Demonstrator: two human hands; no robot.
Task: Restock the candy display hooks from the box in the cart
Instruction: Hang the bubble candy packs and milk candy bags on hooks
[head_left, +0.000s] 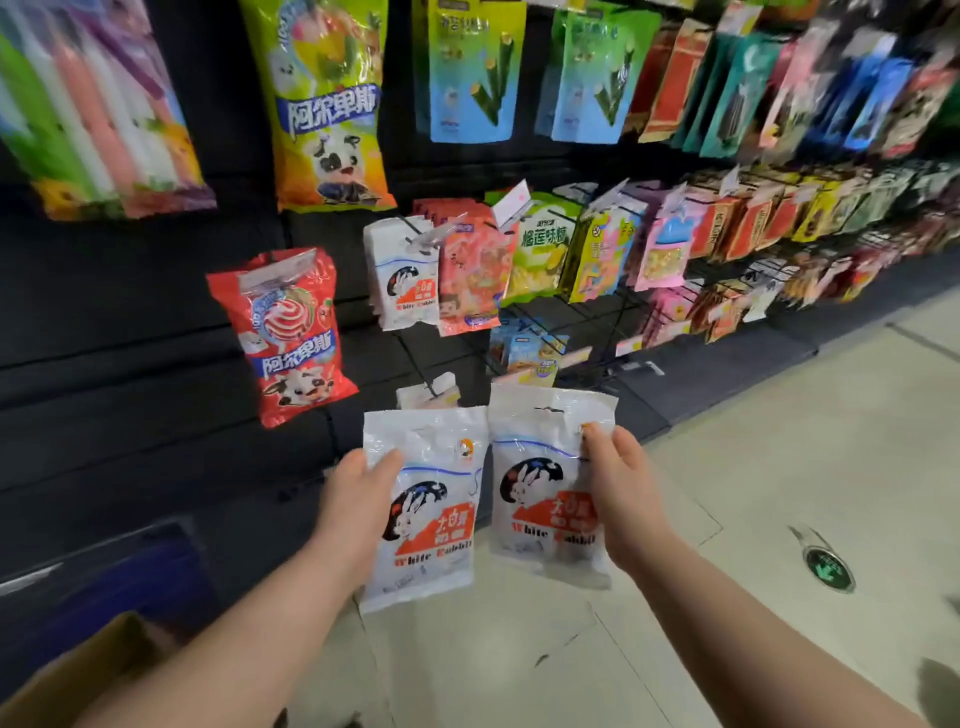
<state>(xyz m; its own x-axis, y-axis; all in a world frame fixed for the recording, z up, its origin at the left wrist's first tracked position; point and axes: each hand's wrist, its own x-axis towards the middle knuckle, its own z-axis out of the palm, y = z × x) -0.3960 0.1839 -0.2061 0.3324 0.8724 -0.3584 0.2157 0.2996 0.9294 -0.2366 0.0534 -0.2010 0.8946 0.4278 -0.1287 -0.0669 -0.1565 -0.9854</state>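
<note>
L hand grips a White Rabbit bag by its left edge. The thumb lies across the front, other fingers hidden behind the pack. R hand holds a second bag at its upper right edge, fingers curled onto the front near the top. Both bags are upright, side by side, edges nearly touching, low in front of the display. Just above them is a hook w/ a white tag. Higher up are hung White Rabbit bags. At bottom left corner, a cardboard box.
</note>
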